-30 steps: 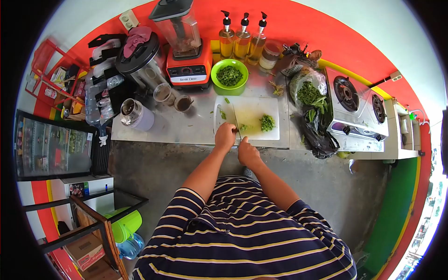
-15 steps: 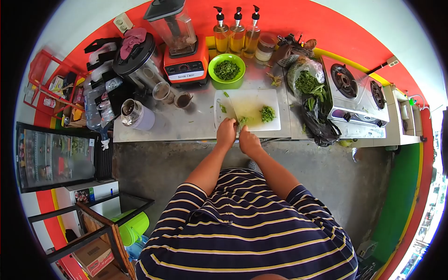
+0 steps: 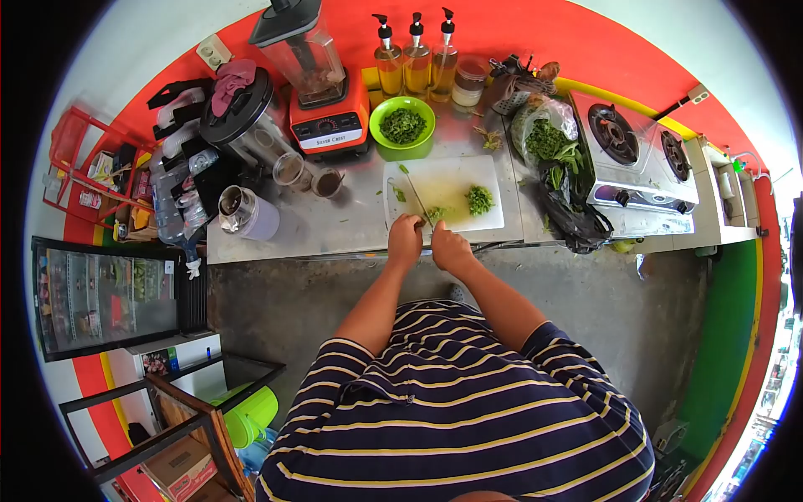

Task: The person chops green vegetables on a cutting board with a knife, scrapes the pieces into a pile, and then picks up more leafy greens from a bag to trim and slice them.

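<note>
A white cutting board [image 3: 481, 174] lies at the front of the steel counter. My right hand [image 3: 452, 249] is closed around the handle of a knife [image 3: 416, 188], whose thin blade slants away to the upper left across the board. Just left of the blade, my left hand [image 3: 406, 240] rests at the board's front edge with curled fingers; what they hold is hidden. Chopped green leaves [image 3: 437, 214] lie right beside the blade near my right fingertips. A larger heap of chopped greens [image 3: 480, 200] sits on the board's right side, and a loose leaf piece [image 3: 399, 193] lies on the left.
Behind the board stands a green bowl [image 3: 423, 117] of chopped leaves, next to an orange blender [image 3: 330, 125]. Pump bottles [image 3: 416, 67] line the wall. To the right are a bag of greens [image 3: 548, 138], a black plastic bag [image 3: 577, 217] and a gas stove [image 3: 640, 159]. Cups [image 3: 328, 181] stand left.
The camera view has shifted slightly. Both hands stay at the board's front edge, with the knife still in my right hand; its blade now shows more clearly.
</note>
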Motion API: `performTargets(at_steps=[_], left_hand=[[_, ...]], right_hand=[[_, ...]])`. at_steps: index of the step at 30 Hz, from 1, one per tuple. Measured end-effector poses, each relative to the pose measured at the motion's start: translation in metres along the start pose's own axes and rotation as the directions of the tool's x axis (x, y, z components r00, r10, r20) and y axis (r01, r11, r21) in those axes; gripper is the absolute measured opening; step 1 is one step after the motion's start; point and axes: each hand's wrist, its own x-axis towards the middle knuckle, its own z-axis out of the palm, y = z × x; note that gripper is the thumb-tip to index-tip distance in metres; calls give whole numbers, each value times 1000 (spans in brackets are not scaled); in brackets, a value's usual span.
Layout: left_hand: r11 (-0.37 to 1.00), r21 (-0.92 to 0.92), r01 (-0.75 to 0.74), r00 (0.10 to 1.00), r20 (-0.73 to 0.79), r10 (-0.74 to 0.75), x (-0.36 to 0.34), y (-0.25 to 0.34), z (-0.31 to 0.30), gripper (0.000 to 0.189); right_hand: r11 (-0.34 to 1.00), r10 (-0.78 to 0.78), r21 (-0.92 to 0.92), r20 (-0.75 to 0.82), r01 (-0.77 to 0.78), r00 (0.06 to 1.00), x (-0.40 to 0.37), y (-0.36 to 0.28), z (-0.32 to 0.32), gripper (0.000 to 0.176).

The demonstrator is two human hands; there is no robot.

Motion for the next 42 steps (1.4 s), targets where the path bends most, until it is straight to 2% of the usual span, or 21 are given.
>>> performTargets(at_steps=[3, 6, 8, 11, 17, 22, 26, 30, 34, 38, 42], left_hand=[[998, 61, 35, 999, 10, -36, 3, -3, 2, 12], [995, 38, 93, 995, -31, -92, 2, -4, 4, 10], [985, 8, 171, 985, 17, -171, 2, -2, 1, 10], [985, -22, 174, 985, 28, -173, 0, -2, 0, 9], [973, 53, 225, 974, 10, -226, -3, 2, 1, 7], [970, 142, 196, 979, 27, -202, -5, 15, -8, 7], [967, 178, 180, 982, 24, -188, -3, 11, -3, 6], [965, 200, 168, 986, -18, -168, 8, 17, 10, 5], [980, 193, 52, 998, 25, -58, 28, 29, 24, 7], [984, 176, -32, 997, 69, 20, 32, 33, 28, 12], [988, 147, -39, 999, 22, 36, 24, 22, 10, 20]], right_hand=[[999, 32, 20, -9, -32, 999, -12, -6, 7, 31], [997, 62, 41, 46, -64, 997, -14, -8, 11, 31], [998, 41, 53, 37, -43, 998, -6, -3, 8, 31], [998, 27, 65, 24, -29, 999, -3, -2, -6, 32], [995, 60, 75, 131, -70, 990, -18, -9, -4, 32], [994, -20, 106, 66, 13, 998, -3, -1, 2, 33], [993, -14, 115, 52, 8, 999, -11, 15, 4, 32], [980, 72, 183, 13, -73, 997, -18, 42, -4, 31], [967, 158, 212, -57, -143, 986, -18, 63, -17, 33], [973, 132, 203, -88, -112, 987, -9, 70, -16, 34], [975, 36, 223, -96, -14, 995, -5, 53, -17, 33]])
